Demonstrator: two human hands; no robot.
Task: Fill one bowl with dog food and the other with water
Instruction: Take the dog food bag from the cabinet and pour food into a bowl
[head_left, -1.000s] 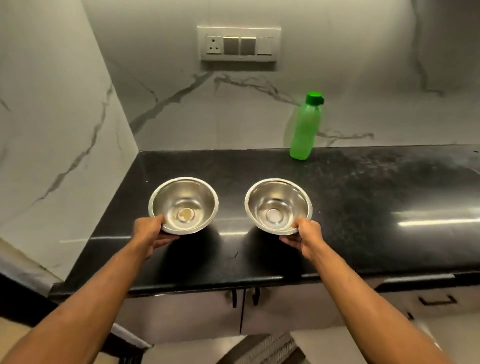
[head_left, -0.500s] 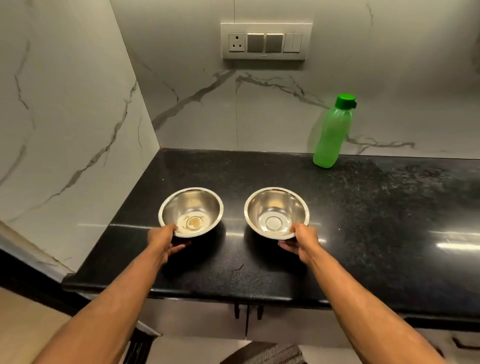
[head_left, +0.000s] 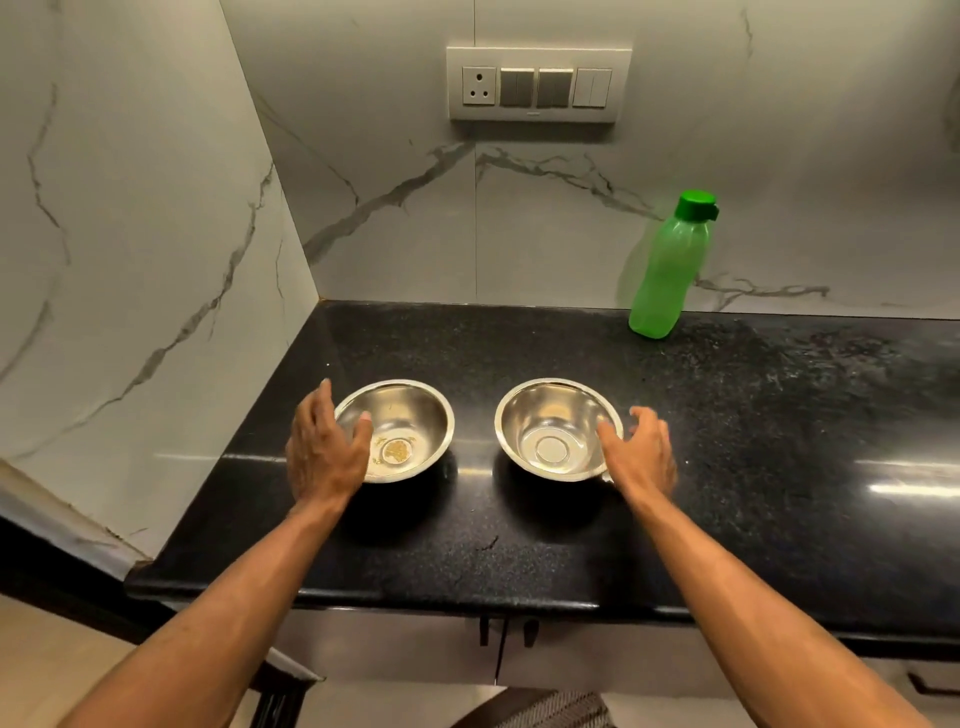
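Observation:
Two steel bowls stand side by side on the black counter (head_left: 519, 545). The left bowl (head_left: 410, 421) has a few brownish crumbs at its bottom; the right bowl (head_left: 550, 431) holds nothing. My left hand (head_left: 322, 447) hovers over the left bowl's left rim with fingers spread, holding nothing. Over the right bowl's right rim my right hand (head_left: 639, 452) is likewise spread and empty. A green plastic bottle (head_left: 667, 270) with a green cap stands upright at the back against the wall, right of the bowls. No dog food container is in view.
Marble walls close the counter at the left and back, forming a corner. A switch panel (head_left: 537, 83) with a socket sits on the back wall. The counter runs on to the right. Cabinet doors (head_left: 498, 649) lie below the front edge.
Both hands have let go of the bowls' near rims and opened, lifting to the outer sides. The bowls now rest on the counter. The camera has moved closer.

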